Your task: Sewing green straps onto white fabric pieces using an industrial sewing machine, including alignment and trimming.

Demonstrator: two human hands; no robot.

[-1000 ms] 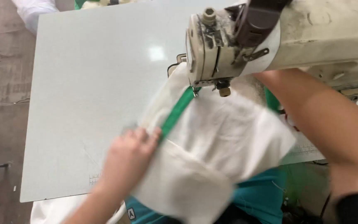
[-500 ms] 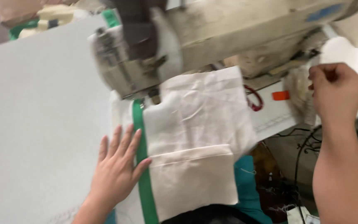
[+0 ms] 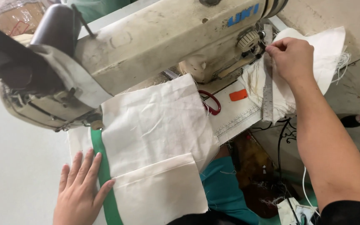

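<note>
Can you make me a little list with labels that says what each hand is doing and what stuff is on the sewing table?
Left hand: flat on the green fabric strip along the edge of the white cloth piece.
Right hand: up by the cream sewing machine, fingertips on a metal ruler.
Needle end: over the strip's top.
Also there: red-handled scissors, small orange tag, heap of white cloth scraps.

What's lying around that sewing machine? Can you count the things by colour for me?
White or cream: 3 – sewing machine, cloth panel under the flat left hand, heap of cloth pieces by the right hand
Green: 1 – binding strip
Red: 1 – looped handle
Orange: 1 – small tab
Metal grey: 1 – ruler
Total: 7
</note>
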